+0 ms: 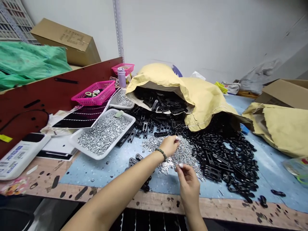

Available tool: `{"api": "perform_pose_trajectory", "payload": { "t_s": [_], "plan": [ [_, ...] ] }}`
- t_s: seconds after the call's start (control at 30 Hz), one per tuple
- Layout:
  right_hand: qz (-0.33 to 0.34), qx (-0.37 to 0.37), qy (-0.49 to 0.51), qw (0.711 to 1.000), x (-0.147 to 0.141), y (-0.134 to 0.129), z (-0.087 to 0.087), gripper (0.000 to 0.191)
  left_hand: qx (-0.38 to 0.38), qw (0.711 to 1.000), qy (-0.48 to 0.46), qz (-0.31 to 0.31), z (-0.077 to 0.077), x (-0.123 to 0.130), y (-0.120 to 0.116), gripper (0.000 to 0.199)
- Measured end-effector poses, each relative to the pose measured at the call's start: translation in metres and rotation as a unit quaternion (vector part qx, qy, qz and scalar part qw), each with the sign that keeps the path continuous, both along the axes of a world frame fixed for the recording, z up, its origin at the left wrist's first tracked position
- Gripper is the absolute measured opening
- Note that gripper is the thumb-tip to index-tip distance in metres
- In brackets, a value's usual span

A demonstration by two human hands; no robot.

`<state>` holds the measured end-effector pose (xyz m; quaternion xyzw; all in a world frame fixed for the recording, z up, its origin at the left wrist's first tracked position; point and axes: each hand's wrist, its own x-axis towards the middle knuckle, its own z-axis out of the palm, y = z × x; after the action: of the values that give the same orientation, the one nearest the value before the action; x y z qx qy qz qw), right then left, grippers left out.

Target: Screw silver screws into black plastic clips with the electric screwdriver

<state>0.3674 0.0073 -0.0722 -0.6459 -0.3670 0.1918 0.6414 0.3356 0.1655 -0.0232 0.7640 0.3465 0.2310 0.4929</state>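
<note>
My left hand point(169, 146), with a dark beaded bracelet on its wrist, reaches over a heap of small silver screws point(186, 152). Its fingers are curled together, and anything in them is hidden. Closer to the table edge, my right hand point(189, 180) pinches thumb and finger together; what lies between them is too small to name. White covers show on fingertips of both hands. Small silver nuts or washers point(166, 166) are spread beside the screws. Black plastic link-like parts point(221, 160) lie heaped to the right, and a few black parts point(132, 161) sit left of my left forearm.
A white tray point(79, 146) of small silver pieces stands left. Behind are a pink basket point(93, 99), a purple bottle point(121, 78) and a yellow sack point(158, 72) spilling black parts. Another sack point(286, 125) lies right. A white device point(22, 157) rests near the left edge.
</note>
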Motion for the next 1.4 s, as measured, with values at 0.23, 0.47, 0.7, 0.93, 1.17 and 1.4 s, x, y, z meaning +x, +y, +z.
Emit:
{"api": "perform_pose_trajectory", "payload": {
  "t_s": [0.23,0.47,0.7,0.93,1.17,1.4],
  "plan": [
    [0.166,-0.003,-0.159,0.973,-0.053,0.017,-0.006,0.006,-0.244,0.956,-0.151,0.067,0.028,-0.09,0.0,0.022],
    [0.221,0.005,-0.364,0.905,-0.067,0.03,-0.001,0.018,-0.416,0.853,-0.293,0.117,0.021,-0.19,-0.036,0.018],
    [0.229,0.013,-0.431,0.872,-0.061,0.029,0.005,0.02,-0.247,0.935,-0.198,0.158,-0.003,-0.203,-0.08,0.019],
    [0.247,-0.011,-0.408,0.879,-0.058,0.028,0.008,0.019,0.152,0.979,-0.009,0.135,-0.025,-0.193,-0.09,0.01],
    [0.251,-0.025,-0.458,0.853,-0.059,0.032,0.01,0.021,0.273,0.952,0.105,0.093,-0.033,-0.191,-0.092,0.015],
    [0.27,-0.035,-0.445,0.853,-0.061,0.029,0.014,0.021,0.327,0.934,0.118,0.08,-0.033,-0.187,-0.096,0.023]
  ]
}}
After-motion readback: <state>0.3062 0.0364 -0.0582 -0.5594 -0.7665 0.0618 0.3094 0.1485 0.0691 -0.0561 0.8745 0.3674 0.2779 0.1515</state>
